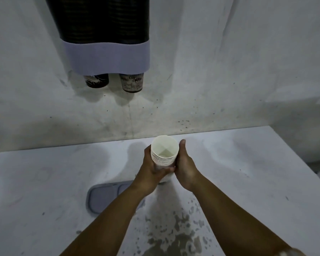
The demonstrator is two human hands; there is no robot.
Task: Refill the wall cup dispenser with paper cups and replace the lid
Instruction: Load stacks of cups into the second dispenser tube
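**Stack in both hands, dispenser still to fill**

Just below the left forearm, the grey lid [107, 196] lies flat on the white counter [44, 182], off the dispenser. The left hand [153, 169] wraps the stack of paper cups [164, 154] from its side, fingers curled round the lower cups; the right hand [186, 167] clasps the opposite side, thumb up beside the rim. Far beyond and above the hands, the wall dispenser [107, 54] hangs with two cups [131, 83] poking from its bottom. To lift well, I would keep the stack upright and nested, squeeze lightly so the rims are not crushed, and feed it in from the top opening, which is out of view.
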